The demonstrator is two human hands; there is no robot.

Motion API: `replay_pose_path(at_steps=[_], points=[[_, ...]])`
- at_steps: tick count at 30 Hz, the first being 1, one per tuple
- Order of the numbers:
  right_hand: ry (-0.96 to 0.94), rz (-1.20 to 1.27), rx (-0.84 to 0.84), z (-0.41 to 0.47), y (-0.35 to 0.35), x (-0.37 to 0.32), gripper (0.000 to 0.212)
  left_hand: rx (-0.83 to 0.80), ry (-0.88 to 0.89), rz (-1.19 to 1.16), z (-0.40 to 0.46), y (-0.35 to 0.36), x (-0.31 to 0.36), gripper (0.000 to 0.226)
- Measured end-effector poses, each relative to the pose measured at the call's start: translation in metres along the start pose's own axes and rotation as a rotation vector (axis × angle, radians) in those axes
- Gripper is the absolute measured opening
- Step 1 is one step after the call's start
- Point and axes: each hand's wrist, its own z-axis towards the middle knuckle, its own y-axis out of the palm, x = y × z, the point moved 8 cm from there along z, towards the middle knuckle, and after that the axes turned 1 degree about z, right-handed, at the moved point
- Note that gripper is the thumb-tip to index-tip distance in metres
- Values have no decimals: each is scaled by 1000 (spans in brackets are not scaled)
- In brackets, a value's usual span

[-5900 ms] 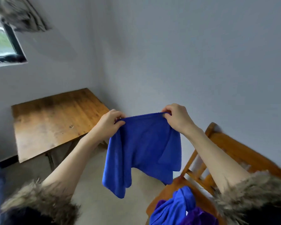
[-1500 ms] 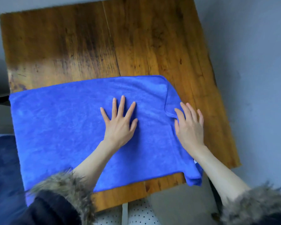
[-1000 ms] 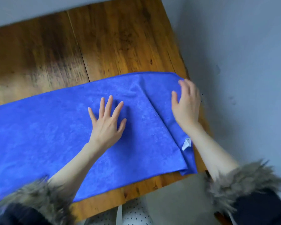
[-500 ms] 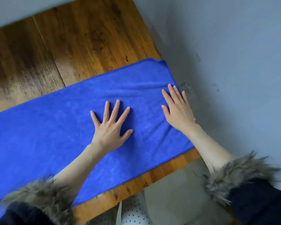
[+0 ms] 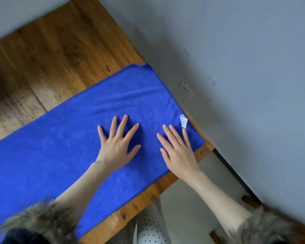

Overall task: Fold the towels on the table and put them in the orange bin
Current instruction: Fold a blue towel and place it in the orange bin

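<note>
grey wall (image 5: 236, 50) borders wooden desk (image 5: 60, 55). blue towel (image 5: 51, 155) lies spread on desk beneath both hands. left hand (image 5: 116, 145) flat, fingers splayed wide; right hand (image 5: 178, 150) flat beside it, fingertips near white tag (image 5: 183, 120).

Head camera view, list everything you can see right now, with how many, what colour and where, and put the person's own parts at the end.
towel: one, blue, spread flat across the table, its right end near the table's right edge
label: one, white, at the towel's right edge, just beyond the right hand's fingertips
table: one, brown wood, under the towel, pushed against the wall
wall: grey, behind and right of the table
wall socket: one, white, low on the wall beside the table
left hand: one, fingers spread, pressing flat on the towel
right hand: one, fingers straight, resting flat on the towel's right end
fur cuffs: two, brown-grey, at the bottom corners
</note>
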Motion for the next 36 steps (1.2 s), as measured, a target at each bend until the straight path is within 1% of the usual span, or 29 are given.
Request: replay_pose_path(at_steps=[2,4,6,8,13,18,20,23,25,27,32,36], points=[[118,57,127,0,-20,17,31,93,-6,-2,5,-14,0,50],[330,111,208,-2,-37,45,26,177,-27,-15,17,-28,0,36],[524,185,143,-2,-37,70,29,190,-43,-44,35,-37,0,34],[619,230,52,-2,-31,87,31,194,-32,-70,54,-46,4,38],[680,273,-55,-3,-27,104,26,268,-7,-44,104,-73,12,51],[774,228,-110,-4,-20,112,25,245,95,31,151,-84,26,64],[790,220,-148,-1,-17,115,23,249,71,6,163,-86,23,62],[790,262,-184,5,-15,121,16,319,-35,-105,175,-95,5,45],[823,343,-138,8,-18,128,15,371,-69,-187,179,-101,-6,30],[847,408,-68,11,-23,134,15,399,-81,-259,181,-106,-10,21],[862,512,108,33,-57,148,13,454,-93,-417,191,-140,-12,17],[858,438,286,53,-122,167,6,554,-84,-498,195,-188,-15,17]])
